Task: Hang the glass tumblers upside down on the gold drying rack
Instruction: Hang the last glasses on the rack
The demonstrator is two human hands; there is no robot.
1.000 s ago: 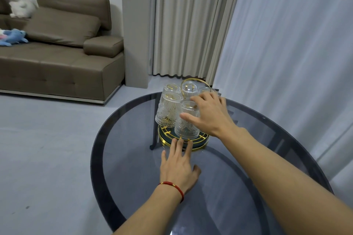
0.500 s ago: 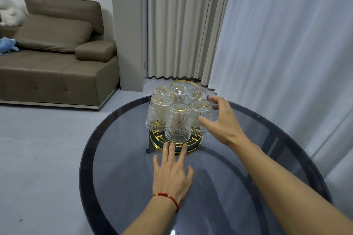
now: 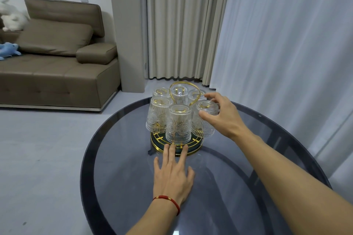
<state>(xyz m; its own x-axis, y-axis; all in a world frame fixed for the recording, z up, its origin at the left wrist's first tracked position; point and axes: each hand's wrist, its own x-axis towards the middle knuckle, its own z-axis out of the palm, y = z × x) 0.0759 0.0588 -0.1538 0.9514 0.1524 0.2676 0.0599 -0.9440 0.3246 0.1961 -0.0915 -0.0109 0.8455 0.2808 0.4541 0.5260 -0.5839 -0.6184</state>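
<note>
Since half a second ago, right hand (image 3: 222,115) raised, thumb and fingers now loosely curled around the tumbler at 3 o'clock (image 3: 205,118), hardly gripping; left hand (image 3: 172,175) still flat and open on the worktop (image 3: 118,158), fingertips touching the gold drying rack (image 3: 176,144); six tumblers hanging upside down there.

Single head-worn wide-angle view: looks forward and down across round tabletop (image 3: 118,158), close above forearms; sofa (image 3: 57,74) far left.
</note>
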